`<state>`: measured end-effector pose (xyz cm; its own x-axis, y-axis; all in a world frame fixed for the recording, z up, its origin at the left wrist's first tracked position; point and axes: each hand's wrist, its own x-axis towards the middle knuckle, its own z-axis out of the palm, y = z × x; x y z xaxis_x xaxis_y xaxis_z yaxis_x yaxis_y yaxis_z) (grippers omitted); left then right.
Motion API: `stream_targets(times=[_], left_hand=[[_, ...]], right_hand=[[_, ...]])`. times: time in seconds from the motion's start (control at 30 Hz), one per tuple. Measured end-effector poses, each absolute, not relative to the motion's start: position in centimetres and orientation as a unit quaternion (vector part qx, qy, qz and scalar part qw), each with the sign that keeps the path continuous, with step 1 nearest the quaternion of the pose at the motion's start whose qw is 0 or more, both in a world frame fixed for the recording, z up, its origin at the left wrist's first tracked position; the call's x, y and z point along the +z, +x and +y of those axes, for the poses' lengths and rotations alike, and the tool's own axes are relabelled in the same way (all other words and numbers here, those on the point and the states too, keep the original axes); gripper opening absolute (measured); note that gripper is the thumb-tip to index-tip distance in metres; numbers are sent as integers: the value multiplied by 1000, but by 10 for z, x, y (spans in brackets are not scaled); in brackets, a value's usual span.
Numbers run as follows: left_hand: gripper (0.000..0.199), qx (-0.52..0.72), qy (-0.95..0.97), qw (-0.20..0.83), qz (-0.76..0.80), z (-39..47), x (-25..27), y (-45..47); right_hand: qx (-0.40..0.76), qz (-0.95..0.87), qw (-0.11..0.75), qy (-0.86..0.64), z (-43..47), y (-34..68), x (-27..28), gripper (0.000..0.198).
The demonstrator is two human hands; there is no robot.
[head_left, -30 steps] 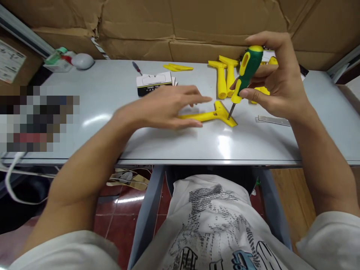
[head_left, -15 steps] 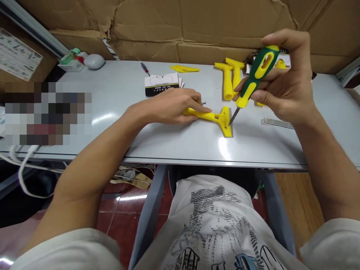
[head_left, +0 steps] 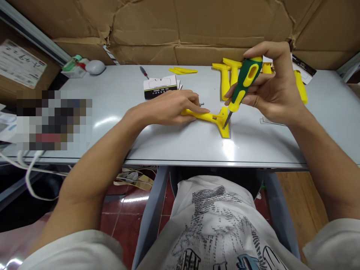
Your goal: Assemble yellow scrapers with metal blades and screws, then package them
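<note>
Creased cardboard [head_left: 208, 26], glossy tabletop [head_left: 174, 146], T-shaped plastic scraper [head_left: 208, 117], metal-shafted screwdriver [head_left: 242, 84]

The left grip [head_left: 178, 106] hides the end of the yellow scraper [head_left: 219, 120].

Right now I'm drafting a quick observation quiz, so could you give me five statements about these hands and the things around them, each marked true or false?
1. The right hand holds a green-and-yellow screwdriver. True.
2. The left hand holds nothing. False: it grips the handle of a yellow scraper.
3. The screwdriver's tip is at the scraper's head. True.
4. The thin metal strips lie left of the scraper. False: they lie to its right, partly hidden by the right arm.
5. A black-and-white printed pack lies beyond the left hand. True.
</note>
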<state>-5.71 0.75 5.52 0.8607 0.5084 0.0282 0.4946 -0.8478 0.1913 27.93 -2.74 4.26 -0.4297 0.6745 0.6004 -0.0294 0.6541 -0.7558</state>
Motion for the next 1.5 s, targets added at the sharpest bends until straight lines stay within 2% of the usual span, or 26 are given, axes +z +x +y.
stream_targets(times=[0.23, 0.43, 0.6, 0.77, 0.87, 0.97, 1.07, 1.27, 1.5], left_hand=[[50, 27, 959, 93, 266, 7, 58, -56], [51, 30, 957, 97, 270, 6, 58, -56], [47, 55, 958, 110, 260, 8, 57, -59], [45, 60, 961, 101, 250, 8, 57, -60], [45, 55, 964, 87, 245, 9, 56, -60], [45, 62, 964, 96, 241, 12, 54, -61], [43, 65, 962, 101, 244, 12, 54, -62], [45, 63, 965, 82, 239, 11, 54, -62], [41, 48, 961, 87, 257, 5, 59, -57]], right_hand=[[354, -773, 472, -233, -32, 280, 44, 81], [336, -776, 496, -196, -38, 272, 48, 71], [381, -754, 473, -250, -47, 255, 50, 73], [406, -722, 495, -263, -49, 250, 53, 66], [387, -730, 500, -260, -43, 261, 57, 66], [345, -788, 468, -205, -36, 276, 60, 65], [317, -823, 447, -151, -33, 284, 59, 69], [317, -825, 443, -150, -37, 283, 59, 83], [383, -808, 430, -127, -39, 282, 64, 64]])
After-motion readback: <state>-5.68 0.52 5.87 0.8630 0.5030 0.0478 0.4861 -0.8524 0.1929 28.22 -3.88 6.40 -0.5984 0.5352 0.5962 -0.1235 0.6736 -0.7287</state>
